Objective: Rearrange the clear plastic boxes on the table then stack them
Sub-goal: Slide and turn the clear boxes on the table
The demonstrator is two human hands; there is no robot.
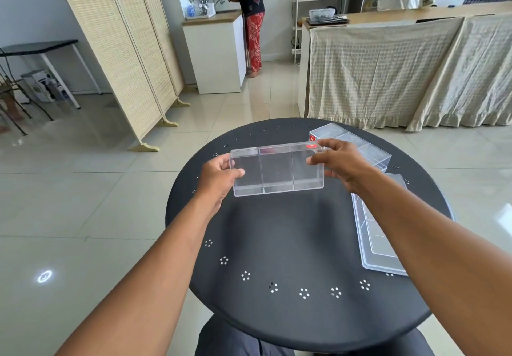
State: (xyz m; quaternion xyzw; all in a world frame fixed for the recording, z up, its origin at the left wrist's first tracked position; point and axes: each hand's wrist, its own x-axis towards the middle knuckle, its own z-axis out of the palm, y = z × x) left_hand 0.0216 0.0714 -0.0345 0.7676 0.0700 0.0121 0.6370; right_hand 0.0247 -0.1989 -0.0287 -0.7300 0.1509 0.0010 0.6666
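A clear plastic box with three compartments (277, 171) hangs above the far middle of the round black table (291, 245), tilted with its open side toward me. My left hand (219, 178) grips its left end and my right hand (339, 161) grips its right end, near a red sticker. A second clear box (371, 152) rests at the table's far right, partly behind my right hand. A third clear box (374, 233) lies along the right edge, partly hidden under my right forearm.
The table has small hole patterns around its rim. Beyond it are a tiled floor, a folding wicker screen (124, 51) at the left, a cloth-draped counter (401, 73) at the right, and a person standing at a sink cabinet (219, 51).
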